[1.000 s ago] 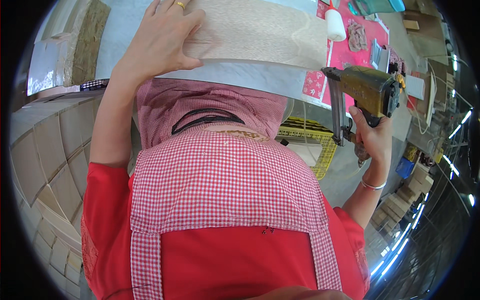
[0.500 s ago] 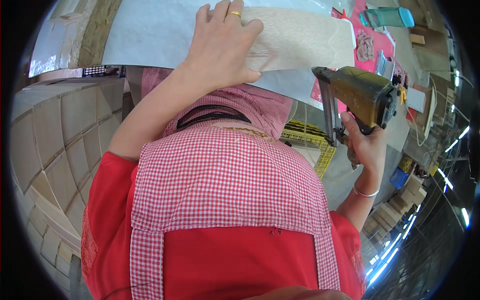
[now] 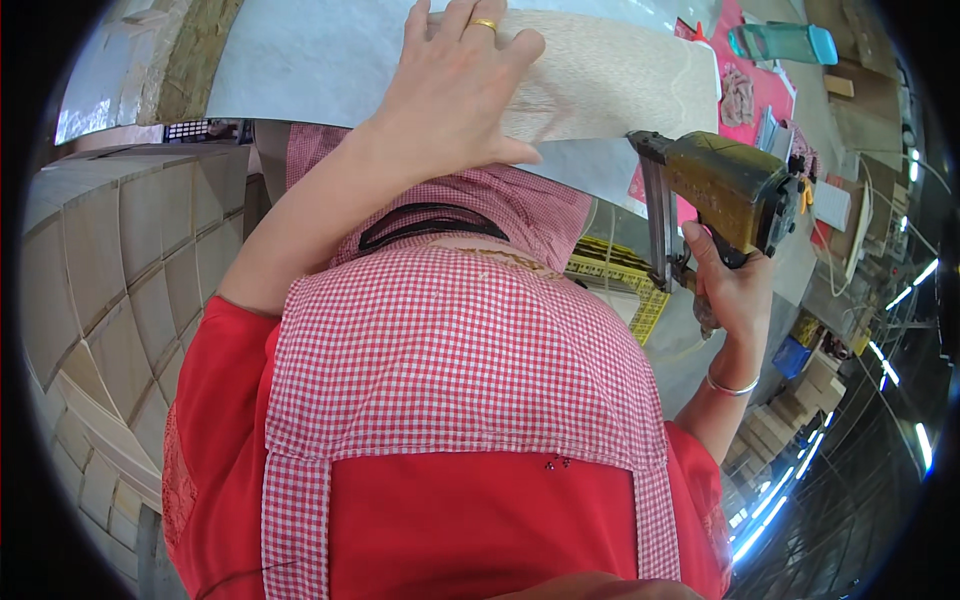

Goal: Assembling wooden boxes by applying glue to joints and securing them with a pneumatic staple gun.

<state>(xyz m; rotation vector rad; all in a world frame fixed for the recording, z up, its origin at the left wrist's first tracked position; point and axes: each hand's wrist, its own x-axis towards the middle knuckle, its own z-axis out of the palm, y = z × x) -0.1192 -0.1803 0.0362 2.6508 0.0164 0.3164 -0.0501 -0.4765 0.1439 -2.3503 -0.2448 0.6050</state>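
Observation:
My left hand [image 3: 455, 95], a gold ring on one finger, presses flat on a pale wooden panel [image 3: 610, 75] lying on a grey-white worktable [image 3: 300, 60]. My right hand [image 3: 730, 285] grips the handle of a worn yellow-green pneumatic nail gun [image 3: 720, 195], held upright beside the panel's right end, with its black nose near the panel's lower right corner. A silver bangle circles my right wrist. My red shirt and red-and-white checked apron [image 3: 450, 380] fill the lower middle of the view.
Stacks of pale wooden panels [image 3: 110, 260] stand at the left. A teal bottle [image 3: 785, 42] and a pink sheet [image 3: 745, 90] lie on the far right of the table. A yellow crate [image 3: 620, 285] sits below the table edge. More stacked wood [image 3: 790, 430] lies at the lower right.
My left hand and the panel have shifted right and lower in the view. The nail gun has come closer to the panel's right end.

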